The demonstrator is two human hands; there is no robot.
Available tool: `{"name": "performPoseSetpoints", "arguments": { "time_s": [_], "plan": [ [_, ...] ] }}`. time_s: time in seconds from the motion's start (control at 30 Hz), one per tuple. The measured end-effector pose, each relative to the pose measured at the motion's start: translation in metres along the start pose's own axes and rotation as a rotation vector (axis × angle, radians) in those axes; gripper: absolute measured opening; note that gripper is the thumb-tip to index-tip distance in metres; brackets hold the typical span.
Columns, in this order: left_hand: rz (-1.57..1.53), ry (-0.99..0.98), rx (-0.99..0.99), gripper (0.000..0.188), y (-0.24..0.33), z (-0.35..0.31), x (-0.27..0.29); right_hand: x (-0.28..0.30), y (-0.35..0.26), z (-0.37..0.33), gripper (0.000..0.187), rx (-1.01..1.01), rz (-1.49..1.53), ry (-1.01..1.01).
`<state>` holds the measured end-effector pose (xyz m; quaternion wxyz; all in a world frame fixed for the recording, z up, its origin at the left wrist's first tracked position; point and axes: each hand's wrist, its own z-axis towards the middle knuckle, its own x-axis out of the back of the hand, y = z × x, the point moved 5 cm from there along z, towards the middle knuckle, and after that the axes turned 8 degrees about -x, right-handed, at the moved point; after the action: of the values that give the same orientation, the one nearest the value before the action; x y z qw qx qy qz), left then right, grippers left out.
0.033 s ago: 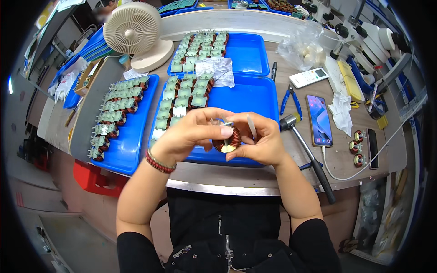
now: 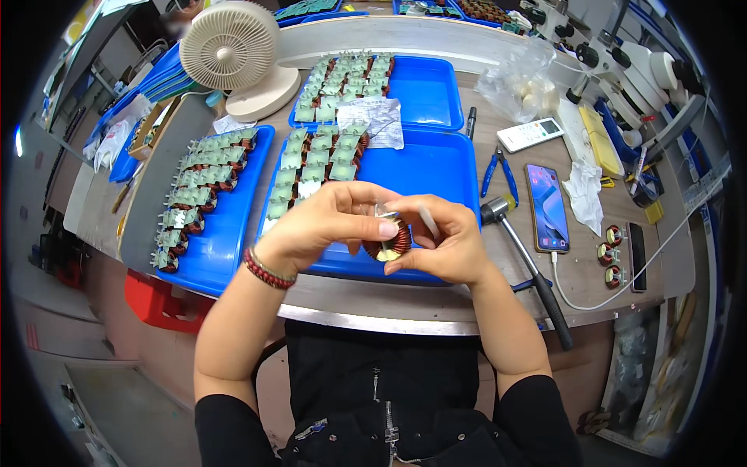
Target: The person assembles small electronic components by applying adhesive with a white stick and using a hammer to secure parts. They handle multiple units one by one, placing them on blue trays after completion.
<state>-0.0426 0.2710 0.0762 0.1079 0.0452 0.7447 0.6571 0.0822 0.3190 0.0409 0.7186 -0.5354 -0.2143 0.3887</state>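
Over the front of the middle blue tray (image 2: 443, 179), both my hands hold a toroidal coil (image 2: 395, 243) wound with copper-brown wire. Yellowish material shows at its lower side, and thin metal pins stick up at its top. My left hand (image 2: 331, 222) is closed, thumb pressed on the coil's upper left. The thumb and fingers of my right hand (image 2: 451, 241) grip it from the right. A thin whitish strip (image 2: 428, 222) sticks out between the right fingers; its lower end is hidden. Similar coils with pale green boards (image 2: 315, 159) stand in rows in the tray.
More coils fill a left blue tray (image 2: 233, 253) and a far one (image 2: 428, 93), with a paper slip (image 2: 381, 128) between. Rightward lie pliers (image 2: 498, 171), a hammer (image 2: 537, 272), a charging phone (image 2: 548, 206), a remote (image 2: 531, 134) and loose coils (image 2: 607, 253). A fan (image 2: 229, 54) stands far left.
The whitish strip between my right fingers leans further left. My left forearm has shifted slightly left, and both hands keep hold of the coil.
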Motion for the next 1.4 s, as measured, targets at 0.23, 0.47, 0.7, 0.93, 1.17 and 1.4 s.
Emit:
{"name": "performPoseSetpoints", "arguments": {
  "time_s": [0.23,0.47,0.7,0.93,1.17,1.4],
  "plan": [
    [1.059,0.215,-0.233,0.031,0.004,-0.004,0.039,0.012,-0.003,0.005,0.041,-0.046,-0.520,0.199],
    [1.628,0.177,-0.476,0.032,-0.010,0.012,0.048,0.019,-0.003,0.009,0.023,-0.051,-0.548,0.241],
    [1.663,0.341,-0.594,0.046,-0.022,0.018,0.047,0.015,-0.002,0.007,0.021,-0.120,-0.519,0.268],
    [1.763,0.188,-0.637,0.029,-0.024,0.014,0.050,0.013,0.000,0.007,0.018,-0.119,-0.564,0.271],
    [1.674,0.136,-0.636,0.050,-0.027,0.009,0.058,0.012,0.001,0.008,0.019,-0.121,-0.603,0.243],
    [1.573,0.316,-0.668,0.054,-0.012,-0.009,0.062,0.012,0.000,0.008,0.018,-0.132,-0.621,0.258]
  ]
}}
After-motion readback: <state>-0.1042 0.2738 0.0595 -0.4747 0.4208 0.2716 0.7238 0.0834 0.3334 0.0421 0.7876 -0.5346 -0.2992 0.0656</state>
